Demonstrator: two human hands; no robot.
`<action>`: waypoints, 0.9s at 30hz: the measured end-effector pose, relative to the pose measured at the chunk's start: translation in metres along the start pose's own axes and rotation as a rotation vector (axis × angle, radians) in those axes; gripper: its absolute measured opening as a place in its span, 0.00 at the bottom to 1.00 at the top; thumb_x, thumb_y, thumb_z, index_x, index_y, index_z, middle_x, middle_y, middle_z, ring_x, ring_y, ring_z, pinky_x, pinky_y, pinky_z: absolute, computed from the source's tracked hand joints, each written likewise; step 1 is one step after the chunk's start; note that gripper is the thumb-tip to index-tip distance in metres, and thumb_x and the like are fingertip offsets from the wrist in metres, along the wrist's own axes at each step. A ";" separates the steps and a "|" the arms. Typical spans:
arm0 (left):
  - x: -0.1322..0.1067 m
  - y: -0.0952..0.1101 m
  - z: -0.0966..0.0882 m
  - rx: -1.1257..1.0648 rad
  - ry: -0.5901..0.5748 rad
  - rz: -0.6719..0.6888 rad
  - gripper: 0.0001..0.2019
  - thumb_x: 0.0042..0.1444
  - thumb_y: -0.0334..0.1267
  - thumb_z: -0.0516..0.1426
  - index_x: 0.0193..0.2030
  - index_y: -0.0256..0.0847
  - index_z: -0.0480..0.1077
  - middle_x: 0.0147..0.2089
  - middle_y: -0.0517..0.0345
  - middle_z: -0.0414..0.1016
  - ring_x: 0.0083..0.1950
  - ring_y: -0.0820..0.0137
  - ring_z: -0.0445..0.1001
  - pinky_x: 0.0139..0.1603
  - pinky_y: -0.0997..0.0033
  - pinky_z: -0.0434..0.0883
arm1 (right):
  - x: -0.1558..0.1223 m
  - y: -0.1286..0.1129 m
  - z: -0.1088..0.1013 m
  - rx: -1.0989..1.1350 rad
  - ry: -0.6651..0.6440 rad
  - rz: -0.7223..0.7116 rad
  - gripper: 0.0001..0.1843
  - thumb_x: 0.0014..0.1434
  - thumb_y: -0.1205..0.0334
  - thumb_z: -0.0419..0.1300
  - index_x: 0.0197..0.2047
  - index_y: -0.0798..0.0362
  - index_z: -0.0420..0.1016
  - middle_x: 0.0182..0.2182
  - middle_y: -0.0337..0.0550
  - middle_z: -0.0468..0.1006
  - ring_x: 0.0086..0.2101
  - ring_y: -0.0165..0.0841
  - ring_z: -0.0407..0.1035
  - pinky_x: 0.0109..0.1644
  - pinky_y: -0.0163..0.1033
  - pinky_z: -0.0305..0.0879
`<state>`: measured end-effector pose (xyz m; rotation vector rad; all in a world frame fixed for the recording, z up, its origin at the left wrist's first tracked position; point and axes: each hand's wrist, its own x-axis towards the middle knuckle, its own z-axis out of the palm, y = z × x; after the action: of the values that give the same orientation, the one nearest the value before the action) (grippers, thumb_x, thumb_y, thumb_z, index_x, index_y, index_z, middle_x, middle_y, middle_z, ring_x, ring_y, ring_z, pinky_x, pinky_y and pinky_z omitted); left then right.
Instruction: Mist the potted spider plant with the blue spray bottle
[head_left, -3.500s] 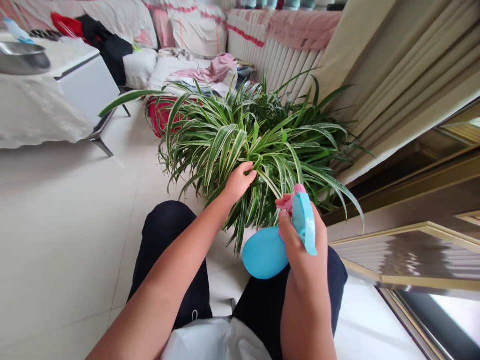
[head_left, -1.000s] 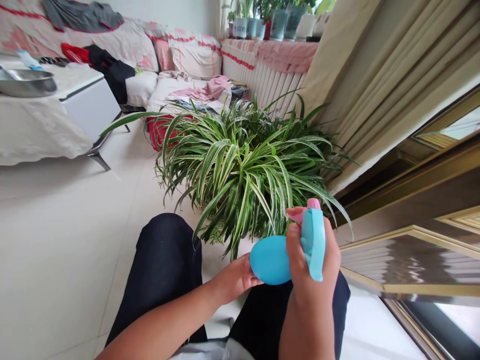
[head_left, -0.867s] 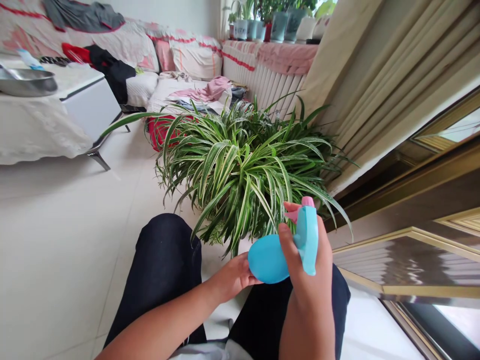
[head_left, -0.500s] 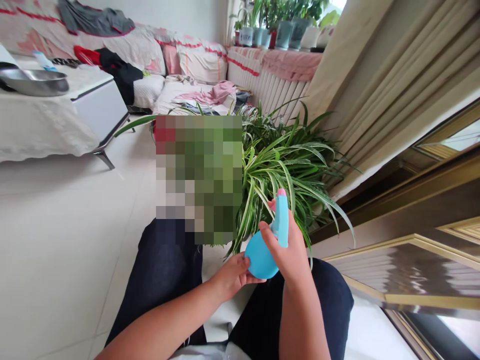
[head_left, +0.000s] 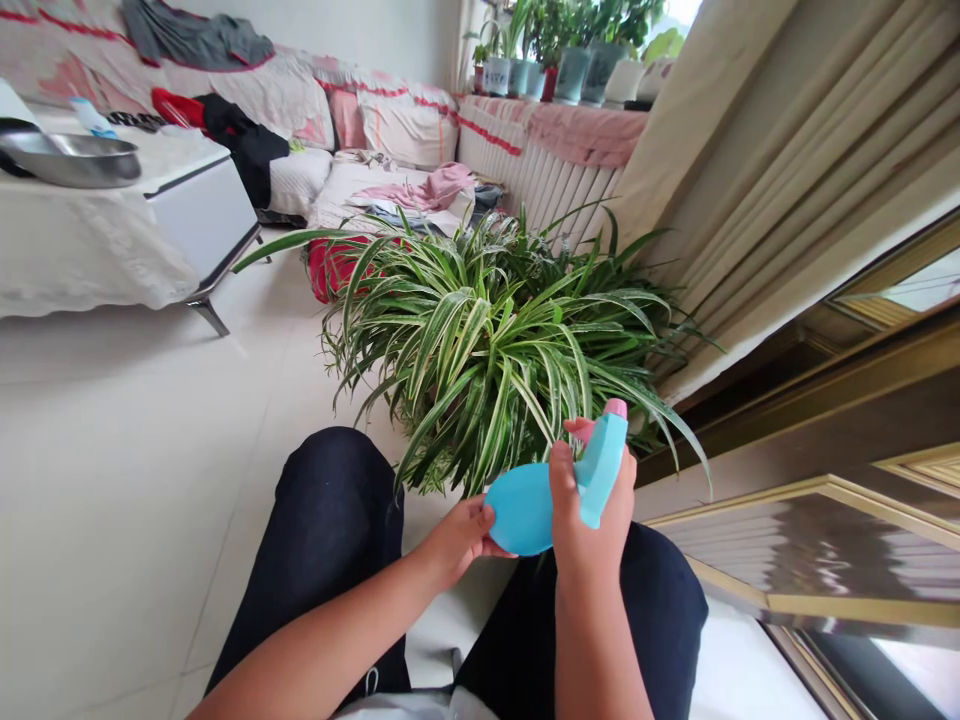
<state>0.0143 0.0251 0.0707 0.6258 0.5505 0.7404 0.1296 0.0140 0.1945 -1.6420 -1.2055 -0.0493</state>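
A blue spray bottle [head_left: 521, 508] with a pink nozzle tip is held tilted in both hands, its head toward the right. My right hand [head_left: 592, 520] wraps round its neck, the thumb on the near side and a finger by the pink trigger. At the bottle's base, my left hand [head_left: 466, 538] grips the rounded bottom between thumb and fingers; some fingers are hidden beneath it. Just beyond the bottle spreads a leafy spider plant [head_left: 480, 340], green with pale stripes. Its pot is hidden by the leaves.
A cloth-covered table [head_left: 82, 245] bearing a metal pan [head_left: 82, 160] stands at left. Behind the plant is a sofa [head_left: 405, 130] with clothes on it. Several potted plants [head_left: 574, 75] line the windowsill. A curtain [head_left: 750, 180] and dark gold-trimmed panel [head_left: 795, 530] flank the right.
The spray bottle has tipped further over, its head swinging right and slightly down with my right hand. My left hand stays at the base. The blurred patch over the plant is gone.
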 end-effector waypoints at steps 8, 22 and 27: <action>0.001 -0.005 -0.002 0.159 0.029 0.020 0.38 0.35 0.71 0.61 0.35 0.33 0.76 0.30 0.49 0.78 0.32 0.64 0.76 0.37 0.62 0.74 | -0.001 0.001 0.001 0.125 -0.048 0.063 0.23 0.59 0.50 0.58 0.55 0.50 0.66 0.53 0.52 0.73 0.50 0.46 0.69 0.50 0.54 0.65; 0.004 -0.007 -0.005 0.178 0.008 0.051 0.41 0.34 0.70 0.62 0.44 0.34 0.76 0.37 0.45 0.80 0.35 0.62 0.78 0.37 0.64 0.73 | 0.003 0.000 -0.002 0.129 -0.003 0.078 0.22 0.59 0.50 0.57 0.54 0.51 0.68 0.45 0.51 0.77 0.46 0.46 0.73 0.51 0.57 0.67; 0.001 -0.006 -0.002 0.126 -0.054 0.034 0.40 0.35 0.68 0.64 0.46 0.35 0.75 0.39 0.46 0.79 0.38 0.62 0.77 0.39 0.64 0.73 | 0.004 -0.001 -0.008 0.190 -0.129 0.031 0.30 0.59 0.49 0.60 0.61 0.49 0.63 0.55 0.53 0.72 0.54 0.47 0.68 0.54 0.55 0.66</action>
<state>0.0165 0.0234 0.0650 0.7723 0.5404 0.7228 0.1347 0.0103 0.2012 -1.5149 -1.2418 0.1874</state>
